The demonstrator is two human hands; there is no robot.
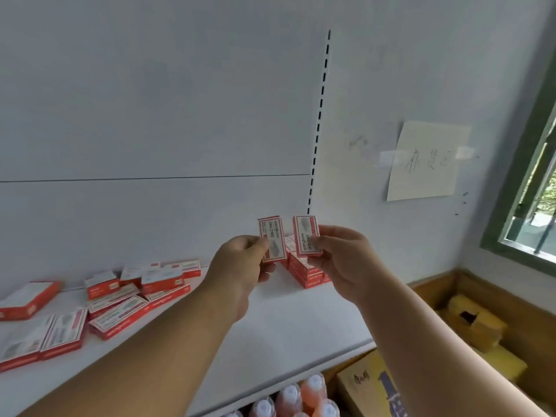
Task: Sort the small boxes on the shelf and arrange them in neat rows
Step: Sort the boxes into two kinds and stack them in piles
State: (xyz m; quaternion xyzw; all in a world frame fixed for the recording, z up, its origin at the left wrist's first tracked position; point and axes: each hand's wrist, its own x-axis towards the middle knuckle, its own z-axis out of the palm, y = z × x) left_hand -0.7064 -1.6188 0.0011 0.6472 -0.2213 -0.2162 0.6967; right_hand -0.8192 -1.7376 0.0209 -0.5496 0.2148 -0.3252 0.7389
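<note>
Hands: left hand pinches one box | right hand pinches one second box

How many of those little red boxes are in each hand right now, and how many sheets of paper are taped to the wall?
Box in left hand: 1
Box in right hand: 1
Paper note on wall: 1
Total: 3

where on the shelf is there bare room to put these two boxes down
Bare shelf lies between the loose boxes on the left and the neat stack at the back right, running to the front edge. The left end is crowded.
</note>
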